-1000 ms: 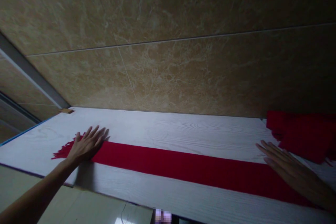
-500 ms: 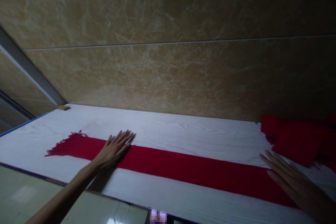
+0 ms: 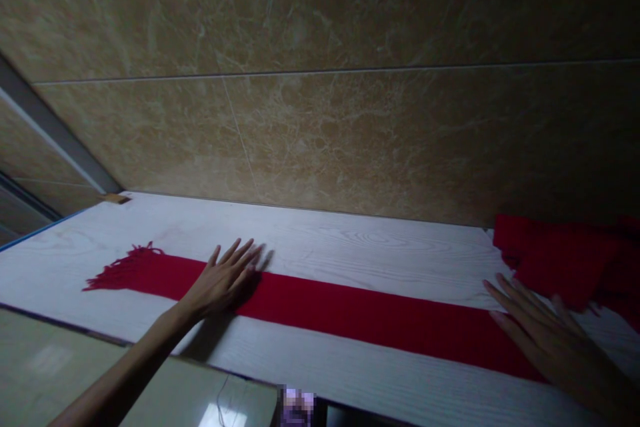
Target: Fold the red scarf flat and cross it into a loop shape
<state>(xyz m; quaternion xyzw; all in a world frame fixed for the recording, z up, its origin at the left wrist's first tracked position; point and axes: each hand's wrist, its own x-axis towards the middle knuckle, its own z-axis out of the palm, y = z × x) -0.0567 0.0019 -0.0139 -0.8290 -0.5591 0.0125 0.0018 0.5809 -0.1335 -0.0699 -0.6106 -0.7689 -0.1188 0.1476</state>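
A long red scarf [image 3: 350, 310] lies flat along a white wood-grain table [image 3: 350, 247], its fringed end at the left. My left hand [image 3: 225, 279] rests flat on the scarf left of its middle, fingers stretched out and slightly apart. My right hand [image 3: 547, 340] lies flat on the scarf's right part, fingers extended toward the wall. Neither hand holds anything.
A heap of folded red scarves [image 3: 565, 260] sits at the table's back right. A brown marble-tile wall [image 3: 325, 113] rises just behind the table. The table's front edge and a pale floor [image 3: 60, 367] lie lower left. A small tan block [image 3: 114, 198] sits at the back left corner.
My left hand slid rightward along the scarf, from the fringed end toward the middle, uncovering the fringe. My right hand stayed flat on the right part with only a slight shift.
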